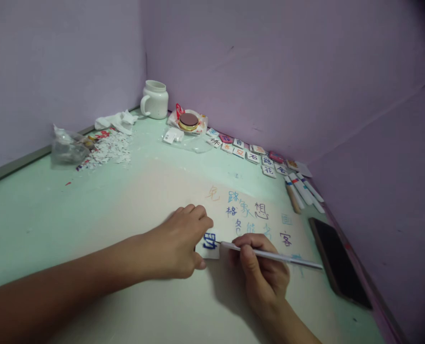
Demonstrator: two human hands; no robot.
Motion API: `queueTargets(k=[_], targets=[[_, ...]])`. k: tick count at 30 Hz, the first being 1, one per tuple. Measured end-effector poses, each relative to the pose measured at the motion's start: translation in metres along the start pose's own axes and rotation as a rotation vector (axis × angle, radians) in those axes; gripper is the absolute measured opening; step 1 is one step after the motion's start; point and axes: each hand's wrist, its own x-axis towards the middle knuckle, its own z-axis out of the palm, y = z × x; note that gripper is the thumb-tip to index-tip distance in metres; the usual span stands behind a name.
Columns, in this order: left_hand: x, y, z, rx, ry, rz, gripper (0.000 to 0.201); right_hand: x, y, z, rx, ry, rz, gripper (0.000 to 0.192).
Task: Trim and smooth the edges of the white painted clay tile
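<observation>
A small white card bearing a dark blue Chinese character lies in front of me. My left hand grips it from the left, fingers at the top edge and thumb at the bottom, covering its left part. In my right hand is a slim, pale pen-shaped tool, held like a pen. Its thin dark tip meets the card at the right side of the character; whether it is a blade or a brush I cannot tell. Handwritten characters in several colours mark the pale sheet beneath.
Lettered square pieces line the back wall, with white markers at their right. A black phone lies at the right edge. Farther back are a white mug, a round tin, white scraps and a clear bag.
</observation>
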Motion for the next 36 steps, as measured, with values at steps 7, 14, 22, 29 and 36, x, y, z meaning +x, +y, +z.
queueTargets(k=[7,14,22,29,36], targets=[[0.0,-0.002,0.001,0.022,-0.005,0.02,0.041,-0.003,0.01,-0.007,0.016,-0.12,-0.04,0.016],[0.001,-0.001,0.001,0.035,-0.001,0.021,0.039,0.0,0.014,-0.003,-0.038,-0.162,-0.099,0.012],[0.0,0.0,0.001,0.077,-0.005,0.04,0.037,0.004,0.008,-0.003,-0.174,-0.179,-0.129,0.013],[-0.002,0.0,0.0,0.089,-0.011,0.06,0.032,0.007,0.002,-0.002,-0.302,-0.197,-0.212,0.012],[0.0,0.0,-0.001,0.083,-0.007,0.062,0.032,0.01,-0.003,-0.002,-0.372,-0.172,-0.193,0.014]])
